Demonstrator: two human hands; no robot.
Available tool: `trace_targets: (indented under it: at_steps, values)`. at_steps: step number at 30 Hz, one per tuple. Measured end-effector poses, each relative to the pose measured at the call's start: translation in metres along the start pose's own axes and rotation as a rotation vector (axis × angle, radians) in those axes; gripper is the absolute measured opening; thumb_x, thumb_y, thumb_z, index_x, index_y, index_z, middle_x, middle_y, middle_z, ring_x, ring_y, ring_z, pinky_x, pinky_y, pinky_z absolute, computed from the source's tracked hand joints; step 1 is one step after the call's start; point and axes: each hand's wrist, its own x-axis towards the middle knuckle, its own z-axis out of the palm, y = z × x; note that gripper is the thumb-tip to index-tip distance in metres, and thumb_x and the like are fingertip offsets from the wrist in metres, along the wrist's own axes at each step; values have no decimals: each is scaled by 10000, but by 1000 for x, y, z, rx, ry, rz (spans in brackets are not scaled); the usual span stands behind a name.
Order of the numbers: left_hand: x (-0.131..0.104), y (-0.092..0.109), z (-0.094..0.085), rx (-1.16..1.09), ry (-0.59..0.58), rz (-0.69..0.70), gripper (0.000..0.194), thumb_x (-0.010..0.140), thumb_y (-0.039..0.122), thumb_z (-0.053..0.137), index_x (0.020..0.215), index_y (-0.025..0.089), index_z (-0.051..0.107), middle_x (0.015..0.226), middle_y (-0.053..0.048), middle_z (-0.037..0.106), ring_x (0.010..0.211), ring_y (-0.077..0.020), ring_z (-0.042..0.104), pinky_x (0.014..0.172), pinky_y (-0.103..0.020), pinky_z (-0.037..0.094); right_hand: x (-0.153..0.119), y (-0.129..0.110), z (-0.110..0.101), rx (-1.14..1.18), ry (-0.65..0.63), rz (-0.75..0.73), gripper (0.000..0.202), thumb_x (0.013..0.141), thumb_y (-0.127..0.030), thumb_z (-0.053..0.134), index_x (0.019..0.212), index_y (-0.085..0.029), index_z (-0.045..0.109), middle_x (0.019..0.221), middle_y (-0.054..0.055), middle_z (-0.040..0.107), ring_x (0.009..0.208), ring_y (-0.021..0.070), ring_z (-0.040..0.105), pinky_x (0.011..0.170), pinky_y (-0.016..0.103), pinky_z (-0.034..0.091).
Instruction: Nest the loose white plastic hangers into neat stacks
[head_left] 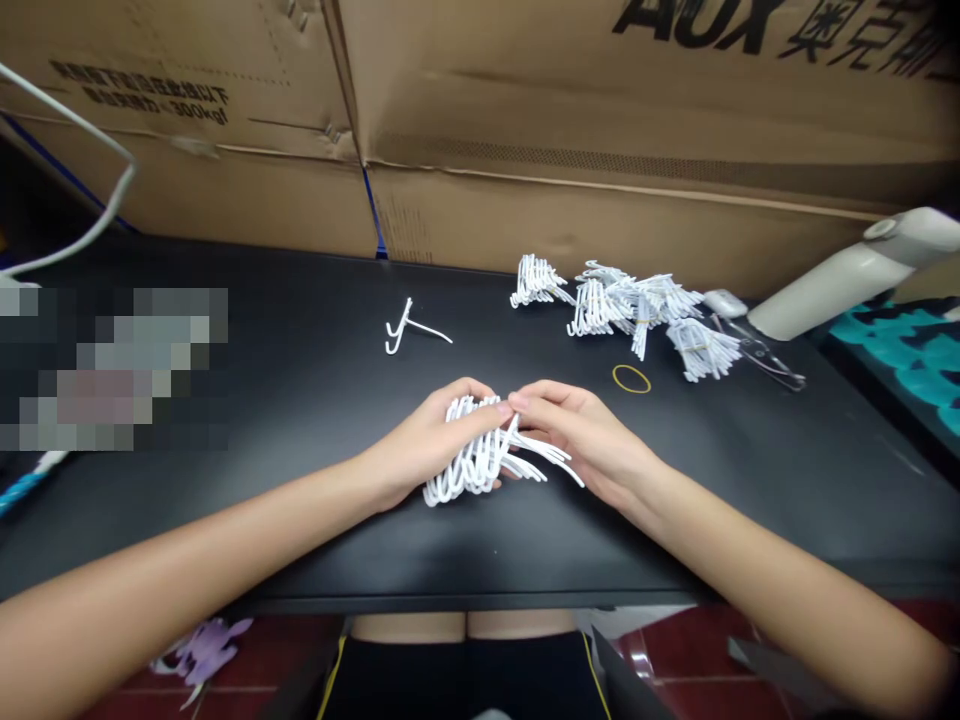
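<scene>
A stack of white hooks (466,465) lies nested together just above the table's front part, curved ends to the left and straight stems to the right. My left hand (442,430) is wrapped round this stack, thumb across its top. At the stack's right end, my right hand (574,430) pinches the upper part of a hook with thumb and forefinger, its fingertips meeting my left thumb. Some of its fingers are hidden behind the stems. One loose white hook (403,325) rests farther back. A yellow rubber band (631,379) lies to the right of my hands.
Several bundles of white hooks (600,305) lie at the back right of the black table (300,400). Beside them are glasses (772,365) and a tilted white bottle (832,285). Cardboard boxes (600,130) stand along the back edge. A white cable (112,200) hangs at left.
</scene>
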Motion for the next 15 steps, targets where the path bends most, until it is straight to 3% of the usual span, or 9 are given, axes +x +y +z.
trace_targets:
  at_steps: [7,15]
  values:
    - [-1,2,0,15,-27,9,408,709,439,725,972,182,551,746,-28,675,614,-183,667,564,-326,572,3,4,0,-30,100,-110,282,521,-326,848,678,-157,687,706,15,677,594,111,605,601,251,509]
    - [-3,3,1,19,-26,39,420,699,452,731,962,183,545,863,-57,700,751,-229,688,598,-352,582,7,-1,-10,-173,49,-230,254,616,-364,800,762,-163,747,794,56,713,724,158,650,697,297,535]
